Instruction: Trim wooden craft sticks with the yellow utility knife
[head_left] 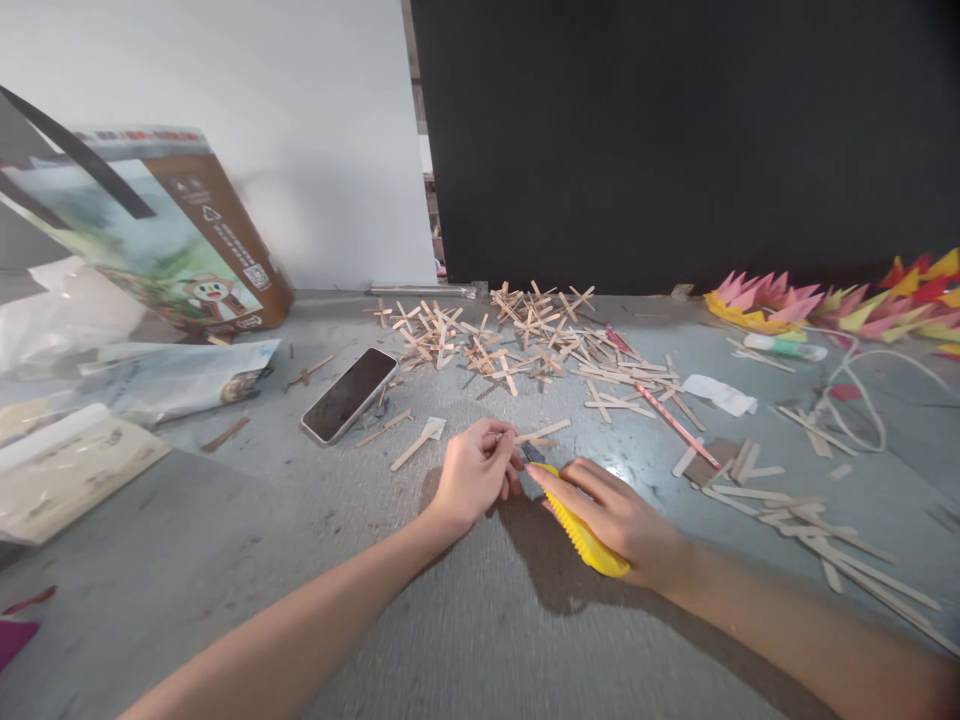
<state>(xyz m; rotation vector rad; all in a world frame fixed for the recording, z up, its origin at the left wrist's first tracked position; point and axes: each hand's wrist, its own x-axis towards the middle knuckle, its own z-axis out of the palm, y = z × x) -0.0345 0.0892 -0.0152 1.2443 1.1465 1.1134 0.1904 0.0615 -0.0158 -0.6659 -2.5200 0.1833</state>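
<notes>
Head view, the only one. We see two hands over the grey table [225, 540]. Left hand [474, 470]: thumb and fingers pinched closed on the near end of one wooden stick [553, 430], which points off to the right; a second piece may lie under it, can't tell. Right hand [619, 510]: fingers wrapped round one yellow cutter [592, 545], blade out, just beside the left fingertips; we can't tell if it touches wood.

Progress, our judgement: well along. Many crossed sticks [506, 340] lie heaped at the back and look finished; the stick in hand looks partway through. Plenty of loose sticks [814, 535] at the right look unworked.

Counts: one phone [350, 395], left of the heap; one bag [259, 245], back left; one glue tube [785, 347], back right; one patterned pencil [679, 425] in plain sight, plus maybe another in the heap, too blurred; one stick with a pale patch [412, 447], left of the hands. Crossed and loose sticks overlap too much for us to count: dozens, roughly.
</notes>
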